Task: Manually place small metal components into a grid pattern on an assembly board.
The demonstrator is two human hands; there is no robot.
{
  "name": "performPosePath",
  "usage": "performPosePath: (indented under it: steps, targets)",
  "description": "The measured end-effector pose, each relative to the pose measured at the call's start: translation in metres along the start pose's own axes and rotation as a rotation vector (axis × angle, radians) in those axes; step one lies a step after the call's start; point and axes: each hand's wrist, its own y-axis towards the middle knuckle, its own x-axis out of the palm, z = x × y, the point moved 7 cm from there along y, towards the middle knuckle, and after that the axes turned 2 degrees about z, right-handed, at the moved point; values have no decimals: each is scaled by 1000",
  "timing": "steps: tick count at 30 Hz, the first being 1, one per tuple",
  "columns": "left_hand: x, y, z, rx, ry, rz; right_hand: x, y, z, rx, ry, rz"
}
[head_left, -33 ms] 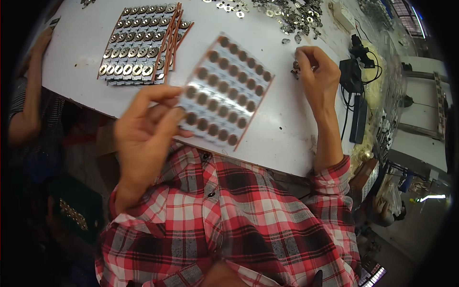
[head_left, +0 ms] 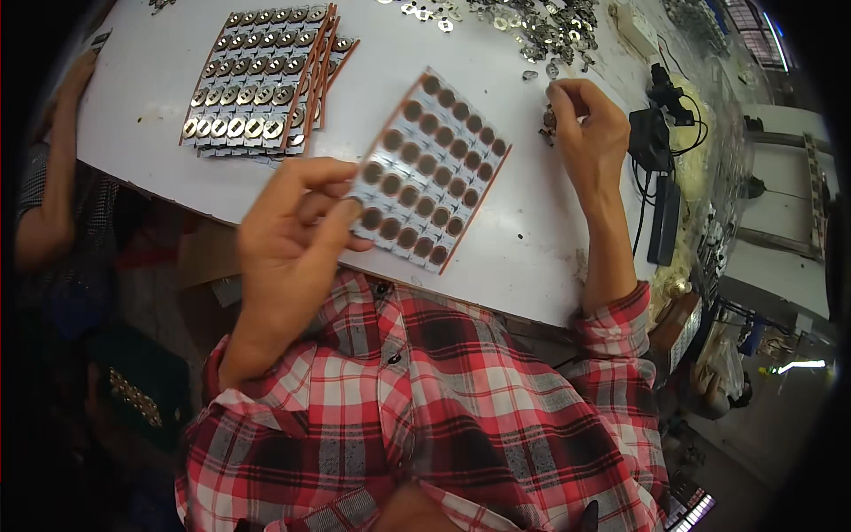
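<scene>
The left hand [head_left: 288, 244] hangs over the near edge of the white desk [head_left: 532, 239], its fingers [head_left: 332, 226] pinching the near corner of a sheet of round brown pads [head_left: 425, 173], which stretches away from the fingertips and lies flat on the desk. Farther off, the right hand [head_left: 589, 133] has its fingers clenched on a small metal part [head_left: 550, 120]. Beyond those fingers lies a heap of loose metal pieces [head_left: 532, 27]; beyond the left fingers, stacked filled sheets [head_left: 266, 84].
</scene>
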Motion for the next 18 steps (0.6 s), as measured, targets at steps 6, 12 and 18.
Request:
performPosePath:
  steps: [6, 12, 18]
  targets:
    - [15, -1, 14, 209, 529, -262, 13, 19, 10, -133, -230, 12]
    - [32, -8, 31, 718, 702, -337, 20, 22, 9, -23, -20, -158]
    - [50, -4, 15, 798, 759, -439, 15, 4, -10, 150, 412, -288]
